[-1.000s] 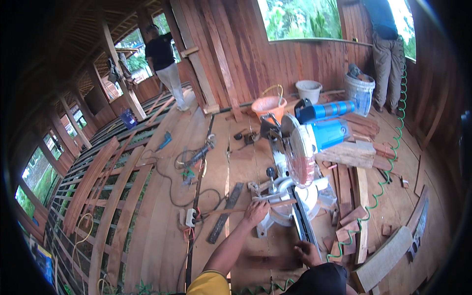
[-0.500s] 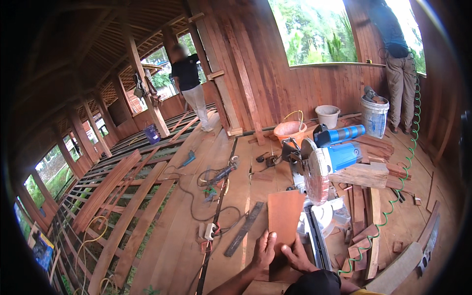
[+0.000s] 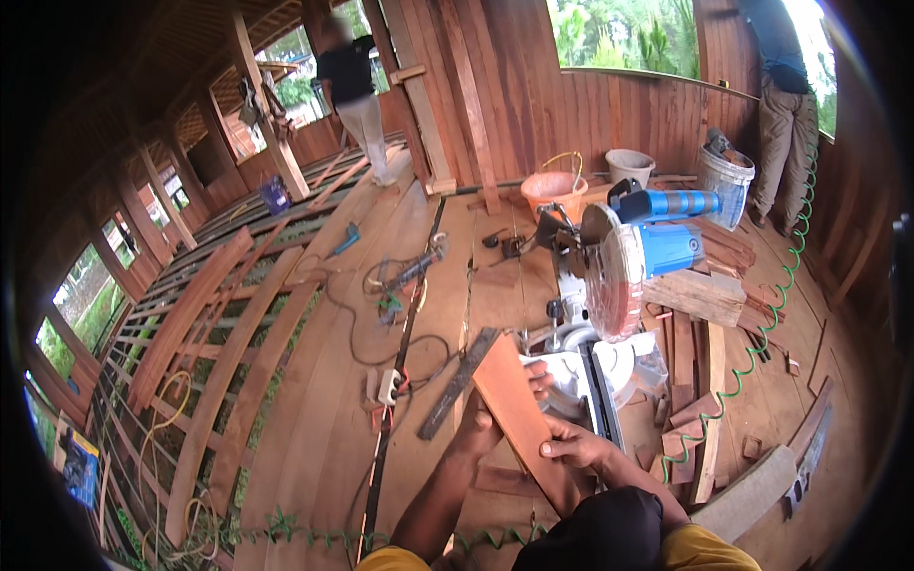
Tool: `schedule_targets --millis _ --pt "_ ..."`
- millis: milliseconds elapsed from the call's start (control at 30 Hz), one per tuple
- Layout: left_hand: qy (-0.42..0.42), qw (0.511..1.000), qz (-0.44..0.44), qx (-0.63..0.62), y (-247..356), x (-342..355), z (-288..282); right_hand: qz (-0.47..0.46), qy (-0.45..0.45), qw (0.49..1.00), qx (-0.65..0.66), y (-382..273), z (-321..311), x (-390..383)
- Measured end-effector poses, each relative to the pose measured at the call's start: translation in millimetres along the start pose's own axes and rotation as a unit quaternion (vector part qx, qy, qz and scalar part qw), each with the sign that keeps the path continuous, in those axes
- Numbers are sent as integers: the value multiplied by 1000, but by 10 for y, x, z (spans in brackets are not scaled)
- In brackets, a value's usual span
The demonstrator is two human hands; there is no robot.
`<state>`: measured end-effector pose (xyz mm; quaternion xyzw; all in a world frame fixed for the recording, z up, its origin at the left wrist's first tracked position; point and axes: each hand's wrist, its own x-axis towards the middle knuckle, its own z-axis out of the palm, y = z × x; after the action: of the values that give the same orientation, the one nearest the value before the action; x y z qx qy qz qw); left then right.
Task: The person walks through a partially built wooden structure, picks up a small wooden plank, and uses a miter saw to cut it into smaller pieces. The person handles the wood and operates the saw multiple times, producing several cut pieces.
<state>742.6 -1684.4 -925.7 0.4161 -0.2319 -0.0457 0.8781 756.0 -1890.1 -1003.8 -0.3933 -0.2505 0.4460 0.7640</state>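
I hold a board point(image 3: 519, 419) in both hands, just in front of the saw point(image 3: 609, 285). My left hand point(image 3: 481, 428) is closed around the board's left edge from beneath, thumb side toward me, with fingertips point(image 3: 540, 381) wrapping over the upper right edge; this grip supports the weight from below. My right hand point(image 3: 571, 445) is closed on the lower right edge, fingers curled over the face, which steadies the near end. The board runs slanted, far end up and left, near end down toward my lap point(image 3: 609, 533), so its flat face is turned toward me. It sits between the two hands and overlaps the saw's white base point(image 3: 571, 381); I cannot tell whether it touches the base or is held clear above it. The saw blade point(image 3: 609, 285) stands raised behind and to the right of the board, well apart from both hands. Offcuts point(image 3: 695, 381) lie on the floor point(image 3: 324, 428) right of the saw, near my right hand. A dark strip point(image 3: 457, 385) and a power strip point(image 3: 388, 385) lie on the floor left of my left hand. Two buckets point(image 3: 628, 167) stand beyond the saw by the wall.
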Motion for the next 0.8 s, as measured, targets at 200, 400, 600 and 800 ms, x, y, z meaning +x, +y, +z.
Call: schedule_targets --millis 200,400,600,800 --pt "-59 993 -79 -58 -186 -196 -266 46 -172 949 259 739 -77 119" --pt "-99 969 -89 -209 -438 -212 -342 18 -208 898 388 948 68 64" --pt "-119 957 -105 -243 -427 -196 -175 12 -256 864 434 950 174 49" --pt "41 991 -79 -99 -2 -117 -132 27 145 989 -9 292 33 -106"
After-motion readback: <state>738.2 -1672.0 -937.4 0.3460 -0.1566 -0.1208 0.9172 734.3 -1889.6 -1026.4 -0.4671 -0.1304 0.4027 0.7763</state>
